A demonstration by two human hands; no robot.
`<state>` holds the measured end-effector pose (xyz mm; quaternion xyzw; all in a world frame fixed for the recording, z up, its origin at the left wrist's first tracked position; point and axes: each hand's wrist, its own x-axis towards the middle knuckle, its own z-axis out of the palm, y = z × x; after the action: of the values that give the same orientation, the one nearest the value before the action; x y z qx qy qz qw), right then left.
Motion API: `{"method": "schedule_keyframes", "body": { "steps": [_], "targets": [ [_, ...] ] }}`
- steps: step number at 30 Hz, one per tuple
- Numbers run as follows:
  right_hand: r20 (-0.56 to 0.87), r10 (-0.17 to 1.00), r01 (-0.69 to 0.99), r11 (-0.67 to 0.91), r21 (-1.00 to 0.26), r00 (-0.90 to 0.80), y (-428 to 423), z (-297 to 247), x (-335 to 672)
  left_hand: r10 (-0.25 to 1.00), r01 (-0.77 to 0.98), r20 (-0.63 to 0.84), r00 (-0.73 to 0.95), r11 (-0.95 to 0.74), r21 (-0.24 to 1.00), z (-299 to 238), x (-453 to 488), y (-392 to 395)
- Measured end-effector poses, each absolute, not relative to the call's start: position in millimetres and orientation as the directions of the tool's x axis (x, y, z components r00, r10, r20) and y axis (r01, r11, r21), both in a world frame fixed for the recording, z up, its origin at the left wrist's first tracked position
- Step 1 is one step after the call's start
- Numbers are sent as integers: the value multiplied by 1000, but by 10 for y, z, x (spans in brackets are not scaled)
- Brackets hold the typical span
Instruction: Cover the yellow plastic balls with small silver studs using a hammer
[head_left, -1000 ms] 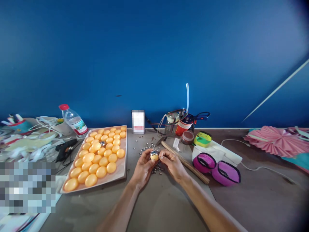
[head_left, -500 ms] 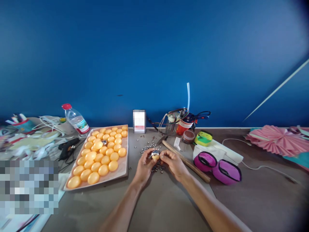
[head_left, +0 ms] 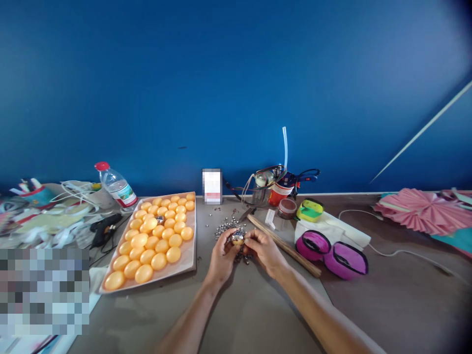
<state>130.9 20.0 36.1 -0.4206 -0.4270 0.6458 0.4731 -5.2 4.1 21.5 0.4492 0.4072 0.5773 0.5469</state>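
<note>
Head view: studded ball (head_left: 238, 238) sits in left hand (head_left: 223, 254), beside right hand (head_left: 264, 251).

light moderate | wall (head_left: 236, 98) paler toward right | lower left pixelated | edges stretched | right corners dark

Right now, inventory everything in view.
Tray: one, pale, left
Balls: dozens, mostly orange, in tray
Bottle: one, clear, beside tray
Glue gun: one, black, left
Clutter: uncounted, mixed, far left
Beads: many, silver, centre
Hammer: one, brown handle, right
Cup: one, red, back
Tub: one, reddish, near cup
Bands: two purple, one yellow, right
Cloth: count unclear, white, near bands
Paper fan: one, pink, far right
Wall: one, blue, back
Held ball: one, silver, orange, centre
Left hand, right hand: two, bare, centre
</note>
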Motion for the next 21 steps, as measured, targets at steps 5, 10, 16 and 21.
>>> {"method": "schedule_keyframes", "body": {
  "steps": [5,10,16,21],
  "targets": [
    [-129,980,-211,-160,-964,-152,199,305,1281,997,-234,71,7,-67,970,199,-43,43],
    [-69,989,-255,-102,-962,-134,235,316,1265,999,-266,45,-18,-48,963,227,-31,64],
    [363,928,385,306,-871,81,390,223,1541,1000,-522,-5,16,13,853,258,-48,76],
    [386,921,899,213,-381,-55,413,156,1703,1000,-579,-19,-7,11,815,271,-69,88]
  ]
}}
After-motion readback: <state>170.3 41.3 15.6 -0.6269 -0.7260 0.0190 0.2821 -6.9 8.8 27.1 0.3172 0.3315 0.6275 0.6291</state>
